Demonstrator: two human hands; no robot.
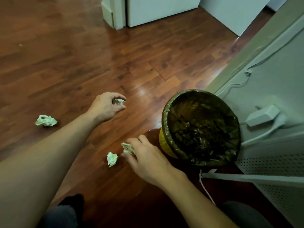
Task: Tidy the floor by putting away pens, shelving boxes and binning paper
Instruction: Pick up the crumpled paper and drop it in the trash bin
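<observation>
Head view | Risk: either wad could slip from a light fingertip hold and miss the bin (201, 127), whose liner rim looks loose | Left hand (107, 106) reaches forward, fingers curled round a wad (118, 101) | Right hand (148, 159) pinches another wad (128, 148) by the bin | Two wads on the floor (65, 55): one (112, 159) beside right hand, one (46, 120) far left.

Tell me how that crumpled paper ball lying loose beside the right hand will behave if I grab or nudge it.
The loose paper ball looks thin and creased, so probably very light and squashes under a pinch. Its lumpy shape should skid or tumble briefly on the glossy floor, not roll far.
</observation>
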